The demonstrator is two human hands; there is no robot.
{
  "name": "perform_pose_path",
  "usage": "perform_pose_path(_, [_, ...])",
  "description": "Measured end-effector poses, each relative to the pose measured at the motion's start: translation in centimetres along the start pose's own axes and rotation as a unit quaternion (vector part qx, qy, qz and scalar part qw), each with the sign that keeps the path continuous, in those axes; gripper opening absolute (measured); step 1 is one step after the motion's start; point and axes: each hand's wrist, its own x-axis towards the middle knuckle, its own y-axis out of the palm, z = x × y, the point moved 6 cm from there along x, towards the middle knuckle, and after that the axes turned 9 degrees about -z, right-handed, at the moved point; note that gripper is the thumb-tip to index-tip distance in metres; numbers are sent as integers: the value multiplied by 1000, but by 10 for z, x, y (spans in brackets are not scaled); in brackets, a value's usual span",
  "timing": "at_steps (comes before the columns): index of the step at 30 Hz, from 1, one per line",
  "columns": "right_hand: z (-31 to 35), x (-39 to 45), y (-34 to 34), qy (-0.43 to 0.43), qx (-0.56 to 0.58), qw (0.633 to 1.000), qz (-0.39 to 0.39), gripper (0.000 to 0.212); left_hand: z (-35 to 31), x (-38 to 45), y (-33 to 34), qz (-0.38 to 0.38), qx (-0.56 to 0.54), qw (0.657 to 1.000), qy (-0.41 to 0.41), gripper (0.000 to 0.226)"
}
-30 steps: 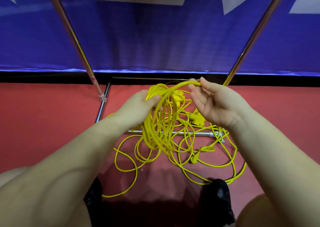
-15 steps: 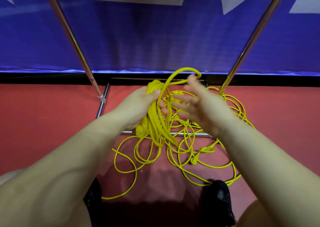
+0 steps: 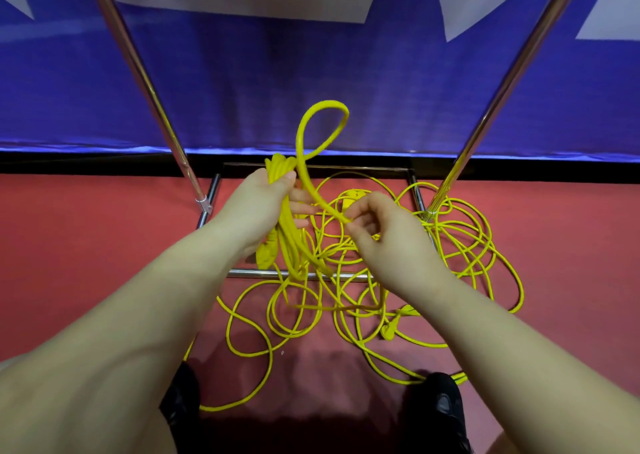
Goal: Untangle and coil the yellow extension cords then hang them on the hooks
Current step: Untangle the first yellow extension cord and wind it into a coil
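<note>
Red floor (image 3: 86, 246) meets a blue fabric banner (image 3: 381, 90) behind a chrome rack (image 3: 138, 69). The left hand (image 3: 256, 208) grips a bundle of glossy yellow cords (image 3: 287, 242); the right hand (image 3: 384, 235) pinches one raised loop (image 3: 311, 135); more tangle (image 3: 460, 246) sprawls below

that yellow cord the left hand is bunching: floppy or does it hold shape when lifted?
Probably semi-stiff: the loop above the left hand stands up unsupported. The gripped bundle hangs limp, so long runs likely sag. Loose cord on the floor overlaps itself and would likely drag and snag if pulled.
</note>
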Motion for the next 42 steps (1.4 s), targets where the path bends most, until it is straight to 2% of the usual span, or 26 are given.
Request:
perform_pose_path(2, [-2, 5, -14, -18, -33, 998, -55, 12, 1, 1, -3, 6, 32, 999, 5, 18])
perform_pose_path(4, [-10, 10, -24, -5, -77, 994, -72, 8, 1, 2, -7, 7, 64, 998, 16, 18])
perform_pose_path(9, [-29, 8, -21, 66, -201, 977, 2, 23, 2, 5, -16, -8, 102, 994, 35, 13])
perform_pose_path(15, [-27, 6, -13, 58, -275, 955, 89, 22, -4, 4, -19, -11, 96, 994, 46, 12])
perform_pose_path(19, [-17, 4, -6, 39, -249, 953, 168, 23, -7, -1, -14, 19, 84, 995, 51, 15])
perform_pose_path(22, [-6, 2, -6, -7, -223, 957, 188, 22, -6, -2, -10, 48, 93, 993, 54, 14])
perform_pose_path(25, [5, 5, -11, -18, -163, 970, 181, 23, -5, -7, -2, 107, 126, 985, 58, 12])
perform_pose_path(28, [14, 9, -17, -21, -107, 983, 151, 32, -1, -20, 12, 167, 109, 979, 34, 12])
perform_pose_path(32, [19, 13, -20, -25, -70, 991, 115, 38, 2, -35, 26, 205, 104, 973, 30, 15])
perform_pose_path(37, [7, 10, -18, 68, 30, 991, 111, 38, -1, -33, 26, 178, -11, 984, -21, 19])
perform_pose_path(40, [-13, 13, -21, 89, -57, 989, 107, 28, -6, -17, 11, 105, -63, 992, -19, 24])
perform_pose_path(42, [-20, 20, -32, 70, -72, 994, 43, 19, -8, -8, 1, 71, -82, 994, -23, 26])
